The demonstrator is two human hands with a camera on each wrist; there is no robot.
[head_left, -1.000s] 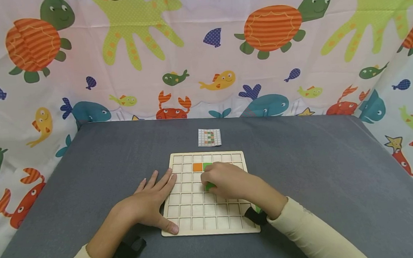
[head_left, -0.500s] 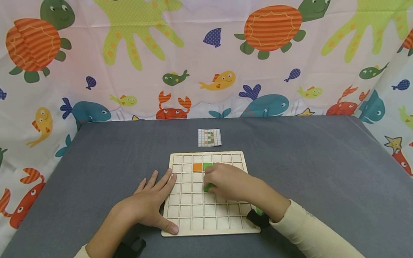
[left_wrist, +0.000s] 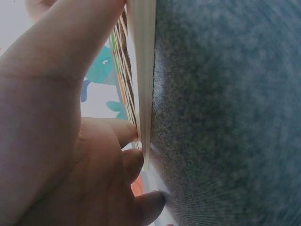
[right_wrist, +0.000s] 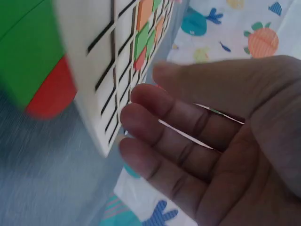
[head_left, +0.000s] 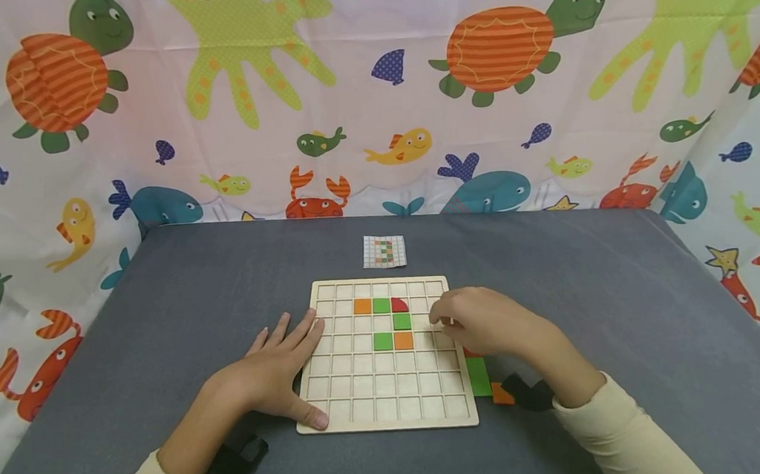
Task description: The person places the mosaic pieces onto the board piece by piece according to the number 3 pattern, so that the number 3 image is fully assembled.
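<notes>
My left hand (head_left: 277, 371) lies with spread fingers along the left edge of a wooden grid board (head_left: 367, 413), the thumb on its near corner. In the left wrist view, the fingertips (left_wrist: 129, 134) rest right at the board's side. My right hand (head_left: 487, 321) hovers over the board's right edge with loosely bent fingers and nothing between them. Set in the grid are an orange square tile (head_left: 362, 307), a green square tile (head_left: 382, 306), a red rounded tile (head_left: 399, 305), another green tile (head_left: 401, 321), and below them a green tile (head_left: 382, 342) beside an orange tile (head_left: 404, 341).
Just right of the board, partly under the right hand and wrist, lie green tiles (head_left: 478, 376), an orange tile (head_left: 502, 393) and a red rounded tile (right_wrist: 52, 92). A small printed pattern card (head_left: 384, 251) lies behind the board on the grey tabletop (head_left: 254, 258). A patterned curtain (head_left: 396, 105) encloses the table.
My right hand has let go of the green tile, now lying in the grid, and moved right to the board's edge. Tiles it covered now show. My left hand stays in place.
</notes>
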